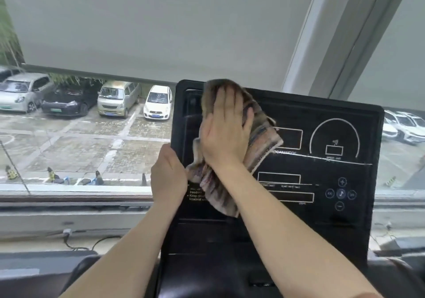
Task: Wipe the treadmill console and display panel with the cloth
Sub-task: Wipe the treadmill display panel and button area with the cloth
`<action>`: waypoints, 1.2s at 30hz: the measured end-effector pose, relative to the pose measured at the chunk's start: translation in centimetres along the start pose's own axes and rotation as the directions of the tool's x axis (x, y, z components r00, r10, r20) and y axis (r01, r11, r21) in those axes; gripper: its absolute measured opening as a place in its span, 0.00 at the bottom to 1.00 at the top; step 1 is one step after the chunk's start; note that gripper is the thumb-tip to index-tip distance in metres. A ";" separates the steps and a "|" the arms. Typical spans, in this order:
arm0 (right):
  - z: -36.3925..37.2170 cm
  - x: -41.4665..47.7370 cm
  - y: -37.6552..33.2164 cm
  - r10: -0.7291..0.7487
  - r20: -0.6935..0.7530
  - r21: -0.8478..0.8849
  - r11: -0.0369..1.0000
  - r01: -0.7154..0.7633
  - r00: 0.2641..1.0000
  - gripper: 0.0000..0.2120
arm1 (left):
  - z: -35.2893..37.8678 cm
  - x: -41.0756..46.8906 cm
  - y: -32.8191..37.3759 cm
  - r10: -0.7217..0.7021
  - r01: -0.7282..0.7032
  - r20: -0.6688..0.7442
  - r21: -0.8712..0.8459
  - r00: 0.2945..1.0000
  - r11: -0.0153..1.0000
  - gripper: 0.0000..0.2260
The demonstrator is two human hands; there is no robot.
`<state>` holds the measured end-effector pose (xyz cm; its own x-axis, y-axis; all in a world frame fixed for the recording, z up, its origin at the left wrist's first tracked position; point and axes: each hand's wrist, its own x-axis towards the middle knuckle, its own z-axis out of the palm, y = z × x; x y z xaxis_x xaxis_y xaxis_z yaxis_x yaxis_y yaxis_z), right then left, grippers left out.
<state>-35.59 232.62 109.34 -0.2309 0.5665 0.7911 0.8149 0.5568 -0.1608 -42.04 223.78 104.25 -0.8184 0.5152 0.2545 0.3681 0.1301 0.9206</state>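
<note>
The crumpled brown striped cloth (218,189) lies on the upper left of the glossy black treadmill console panel (299,224). I judge the wiping to be only under way, with the white-outlined dial (334,136) and round buttons (341,193) at the right, and the lower section, left to do. My right grip (226,127) presses flat on the cloth, fingers straight and together, its tail hanging below my wrist; my left grip (169,173) curls round the panel's left edge, just beside the cloth.

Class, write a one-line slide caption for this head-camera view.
Right hand presses a striped cloth flat against the treadmill display panel while the left hand grips the panel's left edge.
</note>
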 end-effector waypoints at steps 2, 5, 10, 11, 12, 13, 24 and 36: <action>0.2 -2.2 -1.6 -0.253 0.086 0.045 0.967 0.250 0.964 0.27 | 0.0 0.1 -0.2 0.041 -0.041 -0.008 0.024 0.999 0.999 0.15; -0.5 -2.2 2.7 -0.485 0.103 0.076 0.874 0.480 0.868 0.25 | 0.1 0.0 -0.3 0.050 -0.050 -0.034 0.007 0.998 0.999 0.17; -3.6 -1.1 17.9 -0.115 0.101 -0.061 0.991 0.121 0.988 0.27 | 0.5 -0.3 -0.1 0.017 -0.014 -0.067 0.044 0.998 0.999 0.21; -4.2 -1.0 20.2 -0.013 0.091 -0.081 0.996 0.020 0.996 0.27 | 0.8 -0.5 -0.1 0.022 -0.016 -0.089 0.064 0.996 0.998 0.19; -4.4 -1.1 21.5 0.071 0.075 -0.093 0.994 -0.064 0.995 0.27 | 1.1 -0.9 -0.1 0.043 -0.033 -0.121 0.089 0.992 0.995 0.17; -4.2 -1.1 21.5 0.140 0.046 -0.096 0.986 -0.135 0.989 0.27 | 1.4 -1.4 -0.1 0.077 -0.058 -0.151 0.121 0.986 0.991 0.14; -2.9 -4.6 19.3 -0.516 0.175 0.081 0.856 0.510 0.839 0.24 | 7.5 -9.9 4.5 0.547 -0.545 0.135 0.435 0.827 0.717 0.26; -4.5 -13.4 28.1 -0.026 0.255 -0.072 0.996 0.046 0.966 0.30 | 16.6 -18.9 7.7 0.529 -0.823 0.684 0.189 0.502 0.537 0.20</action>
<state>-7.24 237.91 96.86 -0.3802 0.6882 0.6180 0.8396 0.5370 -0.0815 -16.39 229.12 101.65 0.0855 0.9068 0.4128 0.9539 -0.1942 0.2289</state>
